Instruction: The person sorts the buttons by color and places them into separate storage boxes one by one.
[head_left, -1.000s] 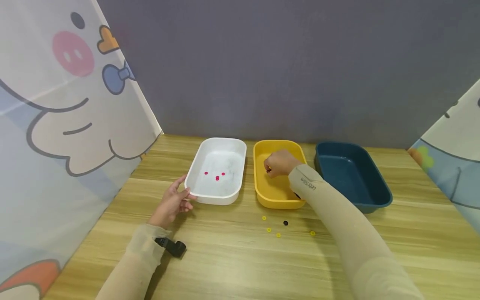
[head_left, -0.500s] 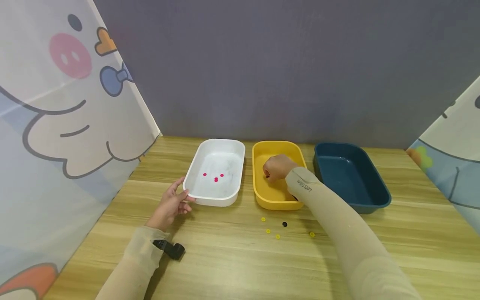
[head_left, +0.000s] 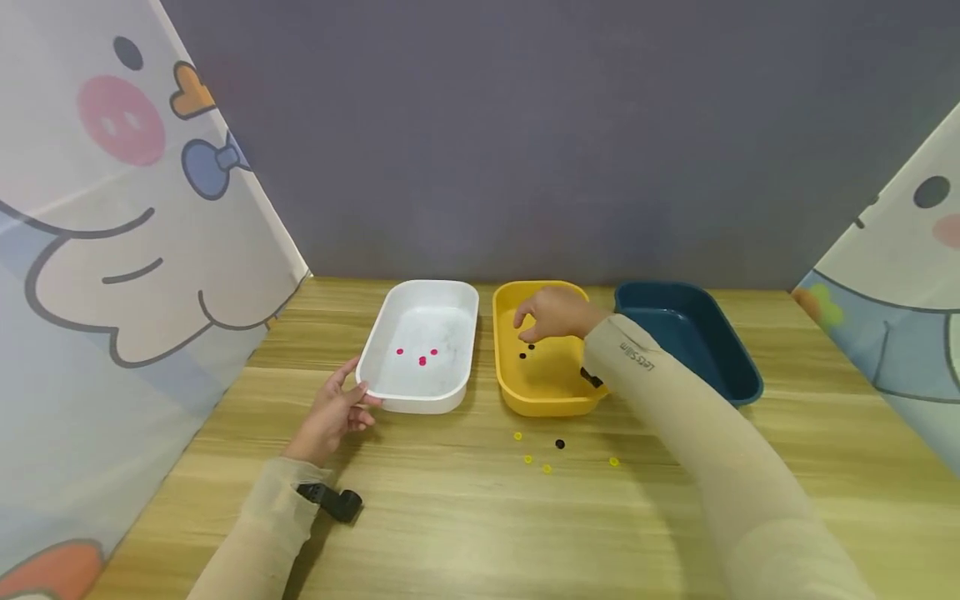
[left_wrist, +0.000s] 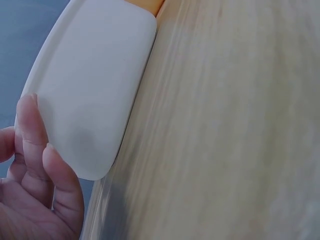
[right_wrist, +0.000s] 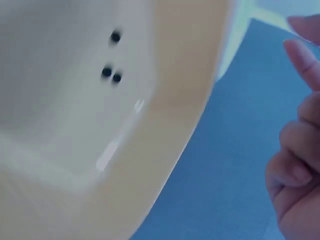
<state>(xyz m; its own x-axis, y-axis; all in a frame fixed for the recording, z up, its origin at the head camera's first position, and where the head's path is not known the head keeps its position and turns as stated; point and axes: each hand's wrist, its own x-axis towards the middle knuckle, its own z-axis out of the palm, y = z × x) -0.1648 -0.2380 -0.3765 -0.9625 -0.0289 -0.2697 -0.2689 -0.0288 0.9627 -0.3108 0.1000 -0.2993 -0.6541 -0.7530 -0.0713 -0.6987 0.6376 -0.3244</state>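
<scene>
Right sleeve (head_left: pixel 705 429) partly hides the blue tray (head_left: pixel 678 332); right wrist view blurs black discs (right_wrist: pixel 115 37)

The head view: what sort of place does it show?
Probably an indoor tabletop booth: a flat, light wood-grain table, a plain dark-grey upright backdrop and a pale cartoon-printed side panel.

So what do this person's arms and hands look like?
The left hand and right hand are ungloved. Thin beige fabric sleeves cover both arms to the wrists; the right one bears small dark lettering. The left wrist wears a black strap with a small rounded device; a black piece shows at the right wrist.
</scene>
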